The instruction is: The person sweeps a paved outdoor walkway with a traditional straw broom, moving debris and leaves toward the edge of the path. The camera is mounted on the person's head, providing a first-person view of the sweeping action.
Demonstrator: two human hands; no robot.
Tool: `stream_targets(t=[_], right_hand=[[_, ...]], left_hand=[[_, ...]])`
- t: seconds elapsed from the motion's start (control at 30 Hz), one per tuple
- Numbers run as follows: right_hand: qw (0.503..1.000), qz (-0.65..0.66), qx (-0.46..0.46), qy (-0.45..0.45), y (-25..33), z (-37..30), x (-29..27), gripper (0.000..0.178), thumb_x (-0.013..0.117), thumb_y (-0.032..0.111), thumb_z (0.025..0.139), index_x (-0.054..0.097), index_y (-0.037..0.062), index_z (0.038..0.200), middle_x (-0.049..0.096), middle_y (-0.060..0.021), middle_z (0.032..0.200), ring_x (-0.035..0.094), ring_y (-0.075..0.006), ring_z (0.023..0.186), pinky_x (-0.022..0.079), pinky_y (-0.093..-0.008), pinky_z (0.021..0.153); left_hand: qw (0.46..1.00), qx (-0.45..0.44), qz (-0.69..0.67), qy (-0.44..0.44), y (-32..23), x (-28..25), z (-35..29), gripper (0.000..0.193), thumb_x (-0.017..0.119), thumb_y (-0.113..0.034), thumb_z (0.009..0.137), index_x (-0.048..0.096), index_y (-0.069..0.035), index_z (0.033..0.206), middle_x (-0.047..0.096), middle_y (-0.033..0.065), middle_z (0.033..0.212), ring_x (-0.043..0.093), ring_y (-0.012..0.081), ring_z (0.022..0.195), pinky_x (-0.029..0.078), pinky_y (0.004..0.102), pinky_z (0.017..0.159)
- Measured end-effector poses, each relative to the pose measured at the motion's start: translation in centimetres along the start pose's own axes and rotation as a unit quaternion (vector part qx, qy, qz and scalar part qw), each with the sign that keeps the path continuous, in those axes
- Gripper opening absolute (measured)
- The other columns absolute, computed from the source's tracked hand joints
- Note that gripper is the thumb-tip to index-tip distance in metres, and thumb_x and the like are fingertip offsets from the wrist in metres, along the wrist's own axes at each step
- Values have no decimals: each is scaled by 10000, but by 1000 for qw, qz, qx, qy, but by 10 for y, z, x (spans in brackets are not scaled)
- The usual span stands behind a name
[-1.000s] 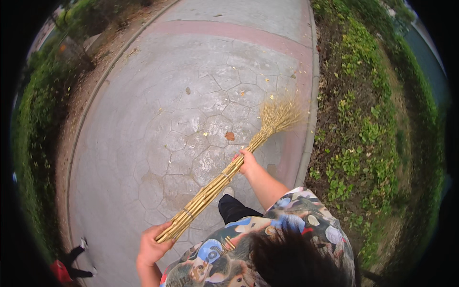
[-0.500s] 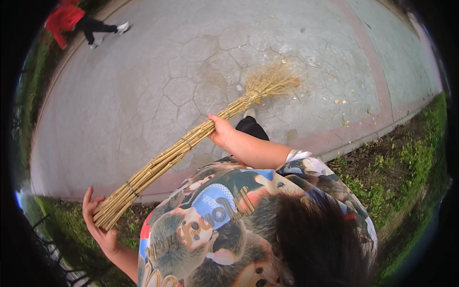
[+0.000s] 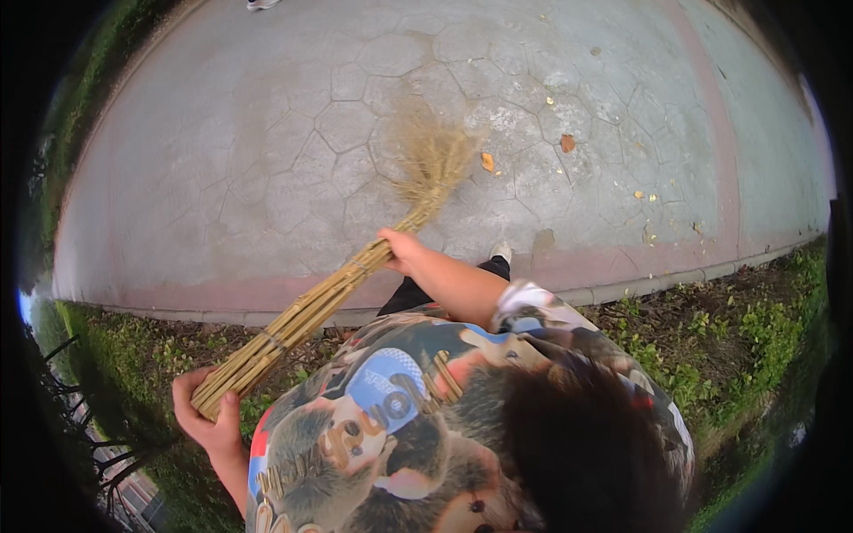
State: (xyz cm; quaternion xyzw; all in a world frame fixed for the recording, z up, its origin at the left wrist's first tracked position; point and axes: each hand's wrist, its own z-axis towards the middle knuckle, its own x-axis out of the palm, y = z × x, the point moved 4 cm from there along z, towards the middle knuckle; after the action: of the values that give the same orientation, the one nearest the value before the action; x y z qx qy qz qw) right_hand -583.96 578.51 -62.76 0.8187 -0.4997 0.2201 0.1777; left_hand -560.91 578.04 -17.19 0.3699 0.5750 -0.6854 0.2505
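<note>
A long broom (image 3: 306,306) of bundled yellow stalks slants across the view, from lower left up to the middle. My left hand (image 3: 211,422) cups its top end, thumb on one side and fingers on the other. Farther down the bundle, just above the brush, my right hand (image 3: 405,249) is wrapped around the stalks. The broom's bristles (image 3: 435,147) are splayed over the paving and blurred by motion. An orange leaf (image 3: 488,162) lies just right of them, and a brown leaf (image 3: 568,143) lies farther right.
Hexagon-patterned grey paving (image 3: 258,178) stretches ahead, edged by a pinkish band and a kerb (image 3: 622,286). Small yellow leaf bits (image 3: 640,194) are scattered at right. Green plants (image 3: 755,324) grow behind the kerb. A person's white shoe (image 3: 263,4) shows at the top edge.
The bristles have swung left, away from the orange and brown leaves, which now show uncovered. Both hands keep hold of the broom. The person in red has mostly left the view.
</note>
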Motion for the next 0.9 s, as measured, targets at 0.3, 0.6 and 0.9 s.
stream_targets(t=[0.3, 0.6, 0.9], right_hand=[[899, 176, -293, -274, 226, -195, -371, 229, 608, 155, 893, 503, 32, 1055, 577, -115, 935, 634, -272, 826, 587, -432, 719], [938, 235, -238, -93, 254, -185, -221, 374, 623, 157, 898, 433, -3, 1178, 574, -163, 1011, 623, -303, 906, 566, -439, 858], [996, 26, -6, 86, 205, -50, 42, 290, 658, 169, 899, 498, 13, 1084, 590, -139, 950, 627, -295, 896, 562, -472, 845]], left_hand=[[930, 71, -188, 307, -125, 296, 7, 389, 830, -191, 726, 624, -20, 1009, 699, 122, 942, 689, 204, 843, 541, 319, 751], [963, 173, -156, 137, -136, 197, 9, 408, 798, -191, 717, 603, 7, 1014, 686, 189, 1020, 666, 282, 940, 517, 374, 839], [976, 197, 29, -88, -180, 101, -5, 448, 749, -252, 776, 562, 22, 1076, 651, 243, 929, 656, 341, 809, 520, 407, 730]])
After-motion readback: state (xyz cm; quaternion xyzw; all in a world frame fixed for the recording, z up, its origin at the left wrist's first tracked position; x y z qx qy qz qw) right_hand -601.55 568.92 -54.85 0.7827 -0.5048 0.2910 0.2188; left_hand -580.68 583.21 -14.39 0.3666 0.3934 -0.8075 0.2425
